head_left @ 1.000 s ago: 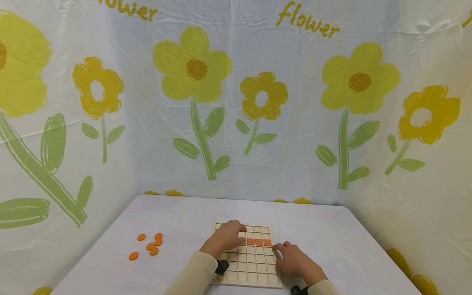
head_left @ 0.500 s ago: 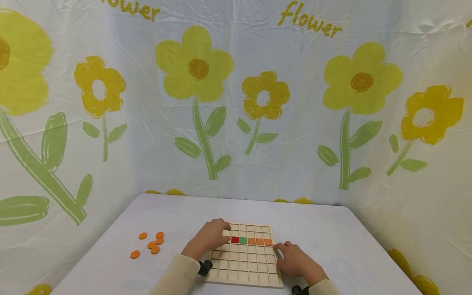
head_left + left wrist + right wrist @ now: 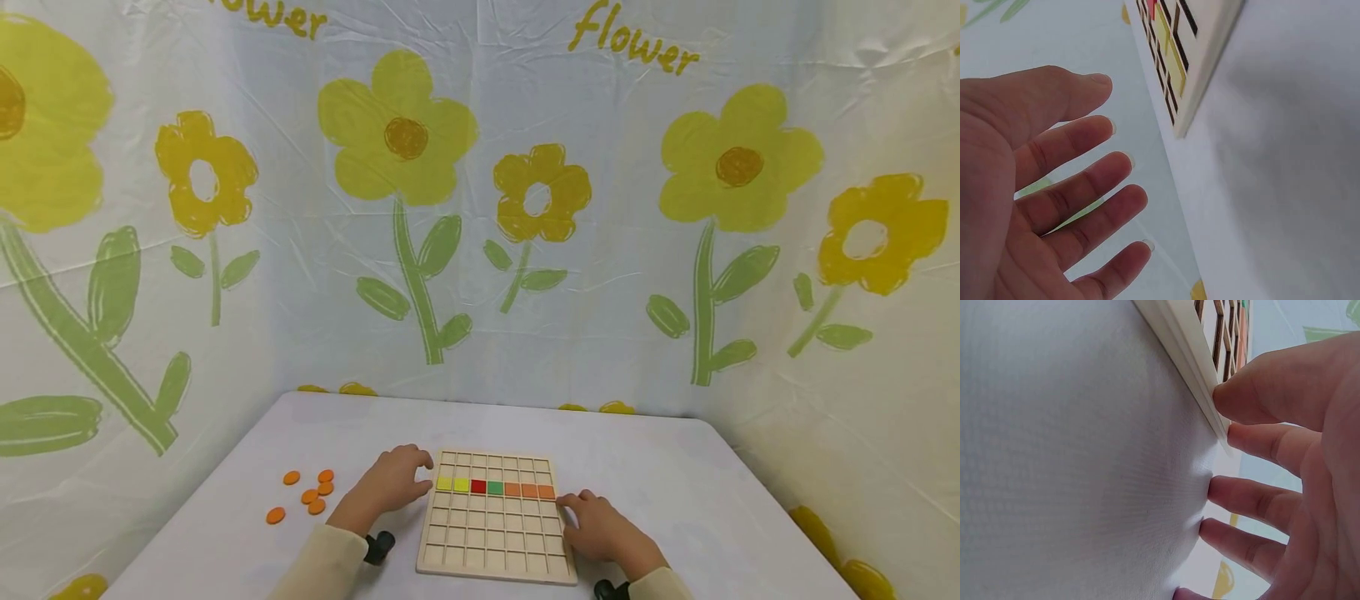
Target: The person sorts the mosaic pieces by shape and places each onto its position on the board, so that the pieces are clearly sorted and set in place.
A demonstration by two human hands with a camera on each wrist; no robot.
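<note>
A wooden grid board (image 3: 495,533) lies on the table with one row of square tiles. From left to right that row has two yellow tiles (image 3: 453,485), a red tile (image 3: 478,487), a green tile (image 3: 495,487) and three orange tiles (image 3: 528,491). My left hand (image 3: 386,483) hovers just left of the board, fingers loosely bent, with nothing in it. In the left wrist view its fingers (image 3: 1094,181) are spread apart from the board. My right hand (image 3: 603,529) rests at the board's right edge, thumb and index fingertip touching it and other fingertips on the table.
Several orange round discs (image 3: 310,497) lie on the white table (image 3: 225,542) to the left, one of them set apart nearer the front. A flower-printed cloth (image 3: 480,333) hangs behind the table and along both sides.
My left hand has moved left along the tile row and off the board, uncovering the green, red and yellow tiles. The right hand has stayed at the board's right edge.
</note>
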